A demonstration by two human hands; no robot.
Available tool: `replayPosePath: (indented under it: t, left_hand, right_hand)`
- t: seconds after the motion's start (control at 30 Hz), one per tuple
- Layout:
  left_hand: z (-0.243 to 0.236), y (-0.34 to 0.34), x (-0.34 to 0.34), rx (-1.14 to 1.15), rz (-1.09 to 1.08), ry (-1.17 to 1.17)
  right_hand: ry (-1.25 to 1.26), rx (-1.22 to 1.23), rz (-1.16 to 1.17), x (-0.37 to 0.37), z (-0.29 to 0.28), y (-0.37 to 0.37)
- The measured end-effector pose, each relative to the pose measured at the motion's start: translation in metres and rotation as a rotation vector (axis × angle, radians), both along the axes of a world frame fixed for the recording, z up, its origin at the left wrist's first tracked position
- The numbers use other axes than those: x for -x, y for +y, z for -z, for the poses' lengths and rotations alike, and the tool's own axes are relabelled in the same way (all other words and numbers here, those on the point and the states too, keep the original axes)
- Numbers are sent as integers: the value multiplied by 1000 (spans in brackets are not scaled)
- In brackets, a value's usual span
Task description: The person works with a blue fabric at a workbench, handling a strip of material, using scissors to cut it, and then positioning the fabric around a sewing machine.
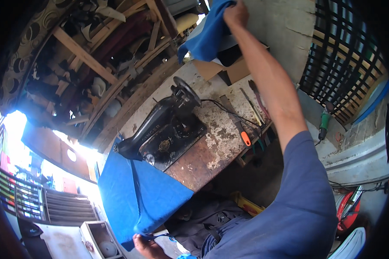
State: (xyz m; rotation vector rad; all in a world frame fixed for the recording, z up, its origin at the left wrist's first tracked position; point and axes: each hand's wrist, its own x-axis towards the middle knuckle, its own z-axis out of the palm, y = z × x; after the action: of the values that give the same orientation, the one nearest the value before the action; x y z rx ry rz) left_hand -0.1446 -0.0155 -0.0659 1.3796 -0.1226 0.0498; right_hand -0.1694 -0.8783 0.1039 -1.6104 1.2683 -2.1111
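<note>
My right arm reaches to the far side, where my right hand (pixel 236 16) is closed on a hanging piece of blue fabric (pixel 205 41). That piece hangs beside and partly over an open cardboard box (pixel 235 71). Low in the view, my left hand (pixel 148 248) pinches the near edge of a larger blue cloth (pixel 153 194). This cloth lies spread over the left end of the worktable, with a raised seam or fold running along it. Its far end meets the head of a black sewing machine (pixel 160 125); whether the needle holds it cannot be seen.
On the worn worktable (pixel 220 146), an orange-handled tool (pixel 245 137) lies near the front edge. Wooden shelving (pixel 86 56) full of scraps stands behind. A green power tool (pixel 324 123) is at the right, below a black woven lattice (pixel 341 56).
</note>
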Motion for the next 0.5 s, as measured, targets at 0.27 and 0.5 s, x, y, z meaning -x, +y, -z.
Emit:
replayPosePath:
  t: [0.27, 0.5]
  left_hand:
    - [-233, 233, 68, -272, -457, -285]
    - [-412, 314, 248, -448, -830, -453]
  right_hand:
    - [319, 109, -372, 108, 57, 180]
    - [15, -458, -1588, 67, 107, 494]
